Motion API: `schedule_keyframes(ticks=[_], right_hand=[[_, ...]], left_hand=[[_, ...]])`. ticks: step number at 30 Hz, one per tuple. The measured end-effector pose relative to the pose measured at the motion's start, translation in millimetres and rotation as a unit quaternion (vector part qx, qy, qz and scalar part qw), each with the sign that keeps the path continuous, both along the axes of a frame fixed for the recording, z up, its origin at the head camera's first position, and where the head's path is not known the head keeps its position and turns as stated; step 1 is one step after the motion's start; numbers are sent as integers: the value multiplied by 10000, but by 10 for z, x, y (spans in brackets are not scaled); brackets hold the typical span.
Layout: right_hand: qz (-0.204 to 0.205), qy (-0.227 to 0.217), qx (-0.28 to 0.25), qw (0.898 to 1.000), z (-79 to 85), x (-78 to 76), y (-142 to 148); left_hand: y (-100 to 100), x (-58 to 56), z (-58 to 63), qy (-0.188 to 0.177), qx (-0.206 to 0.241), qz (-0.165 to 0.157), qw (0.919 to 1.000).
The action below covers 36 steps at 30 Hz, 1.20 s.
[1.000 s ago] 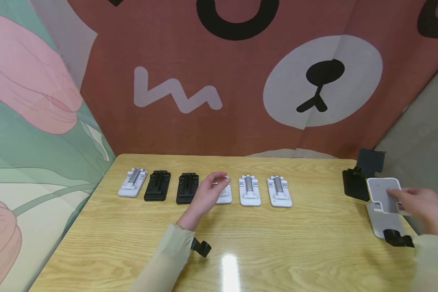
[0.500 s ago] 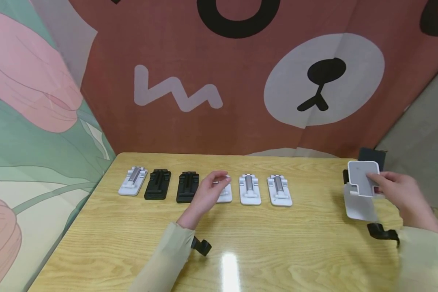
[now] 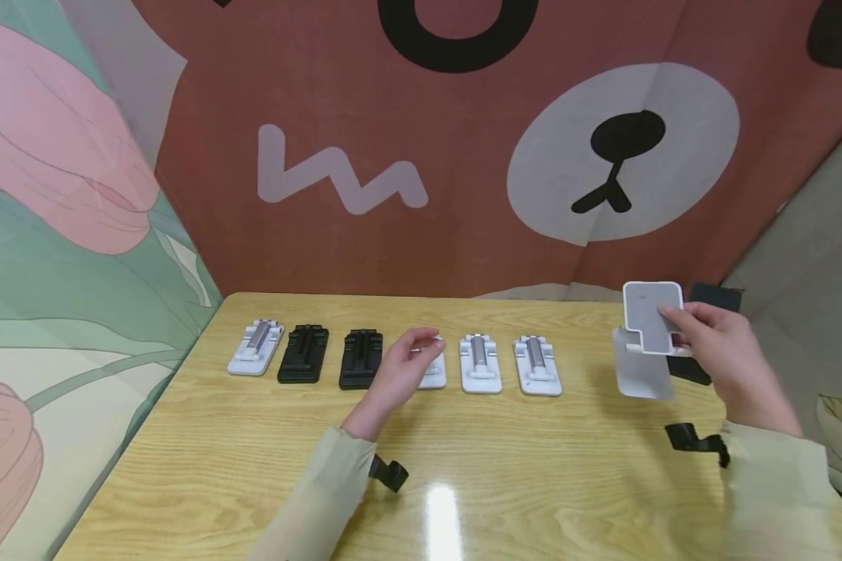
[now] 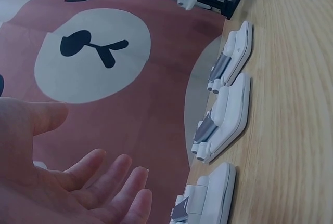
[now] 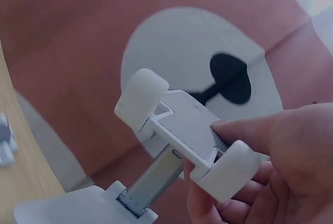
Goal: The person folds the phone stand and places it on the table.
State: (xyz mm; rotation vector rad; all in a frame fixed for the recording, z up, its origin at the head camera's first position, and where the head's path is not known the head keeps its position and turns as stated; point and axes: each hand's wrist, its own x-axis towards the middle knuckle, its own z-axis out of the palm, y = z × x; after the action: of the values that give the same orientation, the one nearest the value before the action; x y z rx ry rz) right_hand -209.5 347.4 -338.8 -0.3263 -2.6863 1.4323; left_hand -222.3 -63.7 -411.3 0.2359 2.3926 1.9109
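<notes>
Raised above the table's right side, an unfolded white phone stand is pinched at its upper plate by my right hand. In the right wrist view the thumb lies on the plate and fingers curl beneath; its base hangs lower on a metal stem. My left hand hovers over the row of folded stands, partly covering a white phone stand. Its fingers are loosely bent and hold nothing in the left wrist view. Right of it lie two more folded stands, a white one and another white one.
Further left in the row lie a white folded stand, a black folded stand and a second black one. An unfolded black stand stands at the back right, partly behind the held one. Fabric backdrops border the wooden table.
My right hand has carried the white phone stand left and toward the back, passing in front of the black stand. My left hand has stayed in place.
</notes>
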Motion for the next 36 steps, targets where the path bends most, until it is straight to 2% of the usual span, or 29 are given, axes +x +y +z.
schedule_keyframes(ticks=[5,8,17,28,36], right_hand=[[53,122,-263,9996,24,-25,-258],[208,263,-621,9975,21,-35,-396],[551,602,-1727,9816,40,-47,-789],[885,738,-2206,9685,-23,-75,-1250],[1162,712,-2251,9648,-65,-62,-1522]], left_hand=[[17,4,0,-43,12,-6,10000],[25,5,-12,-42,33,-33,10000],[37,-2,-24,38,97,-46,9999],[80,23,-16,83,109,-102,9999],[109,24,-15,67,22,-159,9998]])
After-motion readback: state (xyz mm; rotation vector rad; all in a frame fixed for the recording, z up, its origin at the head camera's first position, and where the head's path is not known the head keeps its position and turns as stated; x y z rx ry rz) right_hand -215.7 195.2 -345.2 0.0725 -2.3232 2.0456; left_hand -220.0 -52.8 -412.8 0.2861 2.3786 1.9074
